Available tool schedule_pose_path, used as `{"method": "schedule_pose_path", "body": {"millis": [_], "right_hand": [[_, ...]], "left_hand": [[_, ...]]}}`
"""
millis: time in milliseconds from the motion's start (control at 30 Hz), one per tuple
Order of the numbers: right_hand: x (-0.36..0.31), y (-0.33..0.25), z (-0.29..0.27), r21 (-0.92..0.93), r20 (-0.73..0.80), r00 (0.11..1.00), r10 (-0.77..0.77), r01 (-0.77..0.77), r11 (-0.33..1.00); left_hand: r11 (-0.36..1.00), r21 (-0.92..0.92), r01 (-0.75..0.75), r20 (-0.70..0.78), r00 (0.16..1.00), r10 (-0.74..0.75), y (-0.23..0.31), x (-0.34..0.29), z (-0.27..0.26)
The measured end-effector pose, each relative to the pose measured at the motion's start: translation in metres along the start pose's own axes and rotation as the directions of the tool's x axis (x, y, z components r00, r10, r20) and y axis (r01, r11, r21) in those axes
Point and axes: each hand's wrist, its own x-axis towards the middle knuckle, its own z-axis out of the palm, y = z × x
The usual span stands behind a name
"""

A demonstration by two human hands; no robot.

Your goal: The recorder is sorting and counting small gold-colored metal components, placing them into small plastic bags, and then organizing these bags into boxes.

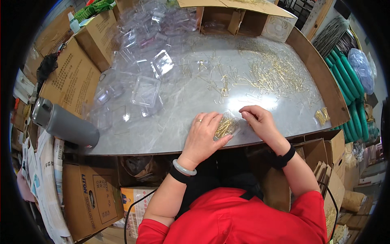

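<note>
Near the table's front edge sits a small clear plastic box [237,129] with a heap of thin gold wire pieces [224,127] in it. My left hand [202,132] wraps round the box's left side, fingers along the far side and thumb across the near side. Just beyond its right side, my right hand [260,122] is curled, thumb tip near the index finger. Anything between those fingertips is too small to make out. Further back lie loose gold wire pieces [280,71], thickest at the right, with a small tangled cluster [223,87] nearer the middle.
Empty clear plastic boxes [146,91] are scattered at the left and heaped at the far left. A grey bottle [67,124] stands at the left edge. An open cardboard box [254,22] is at the back. A gold bundle [322,116] lies beside the right wooden rim [325,77].
</note>
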Motion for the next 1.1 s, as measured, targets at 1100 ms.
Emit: {"method": "schedule_pose_path", "body": {"millis": [1100], "right_hand": [[0.017, -0.008, 0.004, -0.137, 0.042, 0.991, -0.124, 0.129, 0.982]], "left_hand": [[1.000, 0.009, -0.023, 0.014, 1.000, 0.023, 0.000, 0.002, 0.000]]}}
